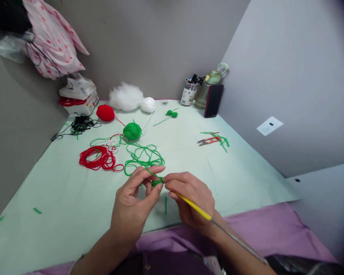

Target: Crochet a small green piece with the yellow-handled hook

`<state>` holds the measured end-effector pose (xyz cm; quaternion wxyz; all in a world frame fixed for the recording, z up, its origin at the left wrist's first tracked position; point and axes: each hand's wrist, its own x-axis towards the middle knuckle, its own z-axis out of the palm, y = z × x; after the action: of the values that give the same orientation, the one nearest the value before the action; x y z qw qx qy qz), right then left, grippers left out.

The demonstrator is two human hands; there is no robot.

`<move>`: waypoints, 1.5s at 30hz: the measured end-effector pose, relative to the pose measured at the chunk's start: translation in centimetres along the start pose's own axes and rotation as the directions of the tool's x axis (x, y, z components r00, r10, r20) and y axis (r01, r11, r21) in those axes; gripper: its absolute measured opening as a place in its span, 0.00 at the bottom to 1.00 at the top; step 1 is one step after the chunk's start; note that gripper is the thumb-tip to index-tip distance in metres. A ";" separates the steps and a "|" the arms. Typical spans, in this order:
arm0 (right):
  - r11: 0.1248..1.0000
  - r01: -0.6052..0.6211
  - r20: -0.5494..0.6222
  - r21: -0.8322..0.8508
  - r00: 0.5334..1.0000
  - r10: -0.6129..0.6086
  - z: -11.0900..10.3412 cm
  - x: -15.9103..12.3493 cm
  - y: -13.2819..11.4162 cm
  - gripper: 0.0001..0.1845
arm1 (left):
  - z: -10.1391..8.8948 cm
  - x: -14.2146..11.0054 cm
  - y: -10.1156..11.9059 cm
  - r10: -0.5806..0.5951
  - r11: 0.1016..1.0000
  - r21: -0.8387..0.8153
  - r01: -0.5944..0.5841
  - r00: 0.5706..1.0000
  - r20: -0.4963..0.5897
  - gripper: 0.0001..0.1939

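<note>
My left hand (134, 198) pinches a small piece of green crochet work (157, 182) between thumb and fingers. Green yarn (151, 172) runs over its raised index finger. In my right hand (190, 194) is a crochet hook with a yellow handle (196, 207); its tip meets the green piece and is hidden by the fingers. Just beyond the hands lie loose loops of green yarn (145, 154), with a green yarn ball (132, 131) behind them. A short green yarn scrap (165, 205) rests on the table below the hands.
Left on the table (74, 206) are red yarn loops (97, 157), a red ball (105, 113) and a black yarn tangle (81, 124). White stuffing (126, 96) and a white ball (148, 104) sit behind. Orange thread snips (210, 141), a phone (214, 101) and a bottle (203, 93) stand or lie right.
</note>
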<state>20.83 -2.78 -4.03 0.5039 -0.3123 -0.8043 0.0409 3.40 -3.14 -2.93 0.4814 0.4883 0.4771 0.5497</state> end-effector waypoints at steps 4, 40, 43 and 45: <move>0.992 0.017 -0.005 -0.128 1.000 -0.018 0.3 -0.6 -0.2 0.15 | 0.3 0.0 0.4 -0.170 0.961 -0.217 0.171 0.985 0.023 0.18; 0.573 -0.429 0.003 0.698 0.803 0.597 0.5 0.8 0.3 0.10 | -0.1 0.6 0.5 -0.290 0.840 -0.376 0.391 0.910 0.297 0.19; 0.560 -0.433 0.025 0.706 0.806 0.592 0.7 0.6 0.2 0.09 | 0.1 0.4 0.5 -0.313 0.836 -0.364 0.411 0.901 0.299 0.21; 0.536 -0.427 0.031 0.728 0.802 0.597 0.8 0.5 0.2 0.09 | 0.1 0.4 0.7 -0.337 0.815 -0.376 0.441 0.889 0.310 0.24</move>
<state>20.15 -2.14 -4.09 0.6343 -0.3209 -0.5357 0.4558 3.45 -2.77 -2.20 0.7327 0.3193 0.3729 0.4713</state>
